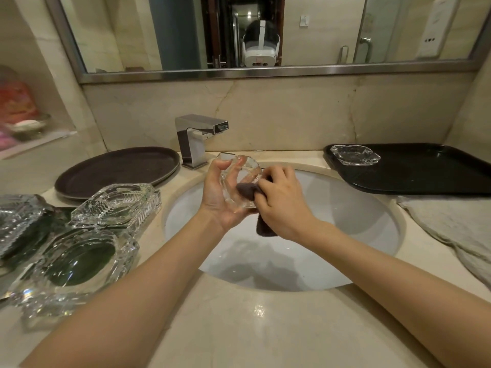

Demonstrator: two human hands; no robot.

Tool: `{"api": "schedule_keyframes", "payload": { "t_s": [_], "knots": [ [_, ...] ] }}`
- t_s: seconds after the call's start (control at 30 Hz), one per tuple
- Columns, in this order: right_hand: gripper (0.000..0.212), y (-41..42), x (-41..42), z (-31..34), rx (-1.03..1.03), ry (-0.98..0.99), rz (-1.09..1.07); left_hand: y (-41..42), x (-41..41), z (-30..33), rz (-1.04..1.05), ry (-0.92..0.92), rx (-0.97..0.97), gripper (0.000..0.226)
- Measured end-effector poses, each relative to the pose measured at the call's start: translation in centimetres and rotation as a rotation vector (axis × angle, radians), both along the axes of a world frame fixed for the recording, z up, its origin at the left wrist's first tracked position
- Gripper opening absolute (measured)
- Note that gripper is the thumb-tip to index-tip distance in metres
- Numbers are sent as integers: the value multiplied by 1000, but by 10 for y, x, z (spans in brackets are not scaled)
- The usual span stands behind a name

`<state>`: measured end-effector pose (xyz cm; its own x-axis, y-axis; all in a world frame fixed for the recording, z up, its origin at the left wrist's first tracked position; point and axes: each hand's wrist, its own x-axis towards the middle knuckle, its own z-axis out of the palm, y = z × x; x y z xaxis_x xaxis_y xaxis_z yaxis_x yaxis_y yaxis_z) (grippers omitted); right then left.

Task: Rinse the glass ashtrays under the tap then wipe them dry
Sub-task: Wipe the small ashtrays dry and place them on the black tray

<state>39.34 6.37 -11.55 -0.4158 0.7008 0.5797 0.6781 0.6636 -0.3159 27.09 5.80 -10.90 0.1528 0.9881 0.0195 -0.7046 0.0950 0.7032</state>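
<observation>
My left hand [221, 193] grips a clear glass ashtray [248, 171], tilted on edge above the white sink [345, 235]. My right hand [279, 200] holds a dark brown cloth [245, 189] pressed into the ashtray's bowl, and the cloth's tail hangs below my palm. The chrome tap [198, 136] stands just behind, with no water visible. Several glass ashtrays [117, 205] sit piled on the counter at the left. One more ashtray [354, 154] lies on the black tray [425, 179] at the right.
An oval dark brown tray [119, 171] lies left of the tap. A grey towel [457, 229] is spread on the counter right of the sink. A mirror [265, 33] runs along the back wall. The marble counter's front edge is near me.
</observation>
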Motion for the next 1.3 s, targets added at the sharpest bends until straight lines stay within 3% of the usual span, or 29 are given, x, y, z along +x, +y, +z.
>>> {"api": "schedule_keyframes", "payload": {
  "t_s": [0.13,0.2,0.3,0.43,0.5,0.63,0.73,0.83,1.0,1.07,1.13,1.23,1.3],
  "knots": [
    [22,-7,-9,7,-239,100,159,2,1,-3,41,32,-29,50],
    [25,-5,-5,6,-299,123,200,3,2,-3,42,50,-68,44],
    [48,3,7,2,-218,49,182,4,0,-5,-14,65,-67,50],
    [22,17,20,-5,56,-186,99,5,0,-6,-71,47,-63,41],
    [19,22,25,-4,129,-217,36,5,2,-5,-92,43,-84,36],
    [46,31,33,-6,270,-275,-14,5,2,-9,-135,57,-115,41],
    [39,27,30,-10,249,-310,-28,4,3,-6,-93,28,-136,47],
    [30,17,16,-11,100,-305,-17,5,1,-3,58,26,-165,49],
    [36,12,12,-16,-178,-163,132,11,-5,-11,172,140,-314,44],
    [40,19,18,-17,-220,-68,113,12,-1,-12,166,188,-312,27],
    [39,27,24,-14,-240,78,34,12,4,-14,130,237,-268,15],
    [30,41,34,-10,-222,368,-135,11,8,-12,81,255,-177,24],
    [18,44,36,-8,-323,619,-140,10,9,-9,55,231,-124,26]
  ]
}}
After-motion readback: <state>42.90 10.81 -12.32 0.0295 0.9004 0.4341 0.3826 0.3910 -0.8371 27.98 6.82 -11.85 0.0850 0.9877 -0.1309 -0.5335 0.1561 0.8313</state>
